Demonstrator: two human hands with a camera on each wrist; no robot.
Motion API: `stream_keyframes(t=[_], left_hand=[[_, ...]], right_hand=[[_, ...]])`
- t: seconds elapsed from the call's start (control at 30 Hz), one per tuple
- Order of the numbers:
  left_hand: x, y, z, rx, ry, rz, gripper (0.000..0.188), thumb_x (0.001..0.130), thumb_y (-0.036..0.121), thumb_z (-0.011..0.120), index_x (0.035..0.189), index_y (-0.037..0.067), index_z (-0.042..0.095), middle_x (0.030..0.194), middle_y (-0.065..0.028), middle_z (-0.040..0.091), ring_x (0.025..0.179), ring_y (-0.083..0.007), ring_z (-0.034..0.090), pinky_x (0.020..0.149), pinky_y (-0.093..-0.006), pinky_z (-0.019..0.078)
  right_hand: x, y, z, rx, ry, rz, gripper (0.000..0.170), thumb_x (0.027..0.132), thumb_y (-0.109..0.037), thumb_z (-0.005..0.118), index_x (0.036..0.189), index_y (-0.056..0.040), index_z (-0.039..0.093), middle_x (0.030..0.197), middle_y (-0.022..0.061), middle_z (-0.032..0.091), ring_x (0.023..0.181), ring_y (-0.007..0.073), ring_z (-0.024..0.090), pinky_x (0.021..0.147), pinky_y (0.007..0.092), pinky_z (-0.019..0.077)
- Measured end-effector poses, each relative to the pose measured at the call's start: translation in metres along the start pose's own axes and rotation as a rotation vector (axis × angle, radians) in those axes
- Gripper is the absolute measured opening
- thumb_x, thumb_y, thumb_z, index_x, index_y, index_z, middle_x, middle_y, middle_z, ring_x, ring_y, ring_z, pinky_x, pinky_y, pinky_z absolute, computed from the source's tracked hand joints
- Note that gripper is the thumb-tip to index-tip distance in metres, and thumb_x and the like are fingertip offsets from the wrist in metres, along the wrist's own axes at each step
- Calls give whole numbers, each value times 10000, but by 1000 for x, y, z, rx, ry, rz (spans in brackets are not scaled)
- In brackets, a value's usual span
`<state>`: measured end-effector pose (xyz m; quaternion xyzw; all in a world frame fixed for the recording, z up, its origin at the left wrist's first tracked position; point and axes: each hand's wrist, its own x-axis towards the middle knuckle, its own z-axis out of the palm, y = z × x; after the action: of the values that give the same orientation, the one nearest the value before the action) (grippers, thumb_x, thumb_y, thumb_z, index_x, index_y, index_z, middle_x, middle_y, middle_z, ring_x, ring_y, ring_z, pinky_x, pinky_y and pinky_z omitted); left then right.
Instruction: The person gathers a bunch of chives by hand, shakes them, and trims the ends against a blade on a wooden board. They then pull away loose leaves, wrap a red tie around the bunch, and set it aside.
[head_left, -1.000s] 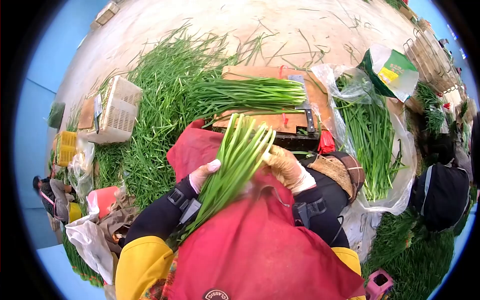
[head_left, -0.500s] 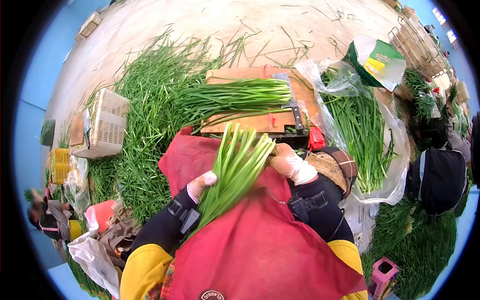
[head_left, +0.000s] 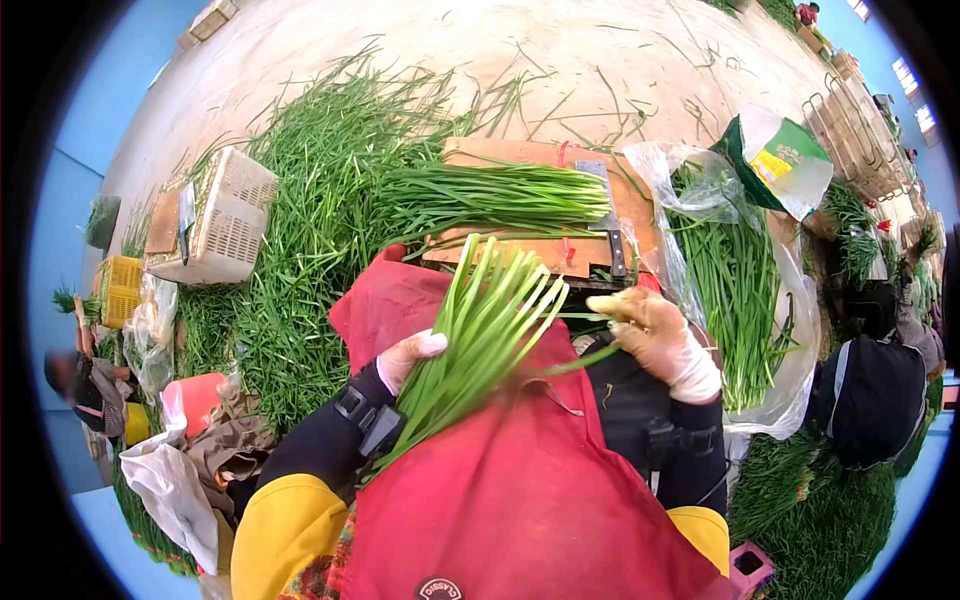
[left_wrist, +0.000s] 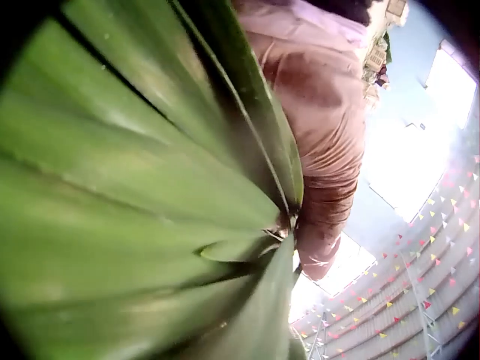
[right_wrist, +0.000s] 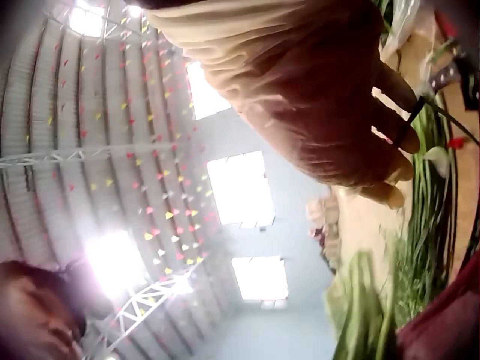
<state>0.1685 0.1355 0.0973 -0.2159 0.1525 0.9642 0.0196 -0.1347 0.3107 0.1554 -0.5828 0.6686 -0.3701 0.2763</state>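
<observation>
A bunch of Chinese chives [head_left: 480,340] lies slanted over the red apron [head_left: 520,480], pale cut ends pointing up and away. My gloved left hand [head_left: 405,362] grips it from the left, thumb across the stalks. Broad green leaves [left_wrist: 120,195] fill much of the left wrist view beside that hand [left_wrist: 322,112]. To the bunch's right, my gloved right hand [head_left: 655,335] pinches loose chive leaves [head_left: 580,363] between curled fingers. In the right wrist view that hand [right_wrist: 300,97] hangs over the chives, a thin dark strand at its fingertips.
Ahead, a wooden board [head_left: 500,250] bears trimmed chives [head_left: 510,193] and a cleaver [head_left: 617,250]. A plastic bag [head_left: 800,300] holding chives stands right. A heap of loose leaves [head_left: 310,230] and a white crate [head_left: 235,215] lie left. Another person [head_left: 95,385] sits far left.
My right hand has moved away from the bunch to the right, drawing loose leaves out with it. The left hand keeps its grip on the bunch, whose stalks have fanned slightly.
</observation>
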Motion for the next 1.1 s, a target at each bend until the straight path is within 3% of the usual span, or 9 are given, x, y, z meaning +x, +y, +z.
stream_keyframes(t=[0.23, 0.33, 0.47, 0.7, 0.77, 0.87, 0.93, 1.0, 1.1], left_hand=[[-7, 6, 34, 37, 30, 16, 699, 853, 265, 640, 1447, 51, 340, 1390, -160, 486, 1228, -295, 527, 1067, -433, 405], [-9, 4, 29, 153, 9, 92, 732, 798, 252, 709, 1406, 16, 377, 1296, -184, 550, 1152, -309, 580, 1008, -463, 463], [-4, -4, 29, 319, -82, 86, 730, 732, 211, 759, 1349, -17, 445, 1230, -176, 592, 1080, -277, 615, 984, -381, 471], [-2, -12, 26, 360, -78, 125, 693, 700, 166, 763, 1307, -25, 490, 1141, -172, 630, 1032, -275, 630, 955, -381, 486], [-10, -7, 37, 276, -44, 159, 717, 690, 159, 765, 1320, -23, 475, 1146, -171, 628, 1018, -282, 636, 944, -389, 496], [-20, 8, 27, 245, 17, 235, 806, 677, 195, 774, 1366, -20, 416, 1189, -181, 609, 1028, -301, 638, 944, -393, 508], [-28, 17, 15, 149, 7, 282, 784, 713, 176, 718, 1395, -25, 387, 1237, -215, 582, 1063, -348, 623, 960, -428, 508], [-33, 24, 7, 49, 21, 307, 780, 732, 163, 689, 1414, -26, 361, 1281, -232, 554, 1089, -362, 612, 976, -443, 500], [-35, 32, 8, 81, -14, 277, 773, 744, 146, 676, 1423, -23, 346, 1314, -228, 532, 1119, -371, 597, 995, -458, 484]], right_hand=[[34, -40, 84, -223, -25, -171, 335, 846, -165, 668, 1180, -151, 664, 804, 92, 609, 724, 262, 596, 675, 354, 502], [35, -19, 108, 41, 57, -228, 281, 894, -191, 644, 1164, -118, 662, 803, 50, 631, 667, 198, 590, 604, 306, 480], [26, 6, 105, 1034, 66, 350, 235, 942, -179, 600, 1119, -31, 650, 935, 18, 681, 615, 30, 532, 505, 144, 383], [20, 48, 25, 1299, 783, 319, 272, 973, -289, 543, 1029, -42, 643, 682, -19, 572, 428, 41, 425, 332, 181, 302], [10, 44, 7, 741, 952, 265, 221, 967, -228, 557, 1049, -46, 653, 663, -51, 551, 436, 15, 339, 373, 170, 226], [-10, 85, 8, 522, 541, 312, 231, 895, -186, 643, 1087, -57, 650, 696, -42, 577, 506, 35, 432, 441, 189, 341], [0, 104, 31, -639, 140, -507, 400, 850, -138, 676, 1233, -54, 597, 743, -6, 611, 594, 88, 538, 549, 240, 454], [4, 28, 39, -75, -627, 375, 646, 821, -163, 722, 1402, -69, 456, 934, 28, 652, 826, 125, 617, 739, 289, 504], [25, 8, 58, 91, -566, 254, 765, 844, -351, 689, 1476, -103, 338, 1269, 159, 595, 1078, 207, 601, 945, 301, 455]])
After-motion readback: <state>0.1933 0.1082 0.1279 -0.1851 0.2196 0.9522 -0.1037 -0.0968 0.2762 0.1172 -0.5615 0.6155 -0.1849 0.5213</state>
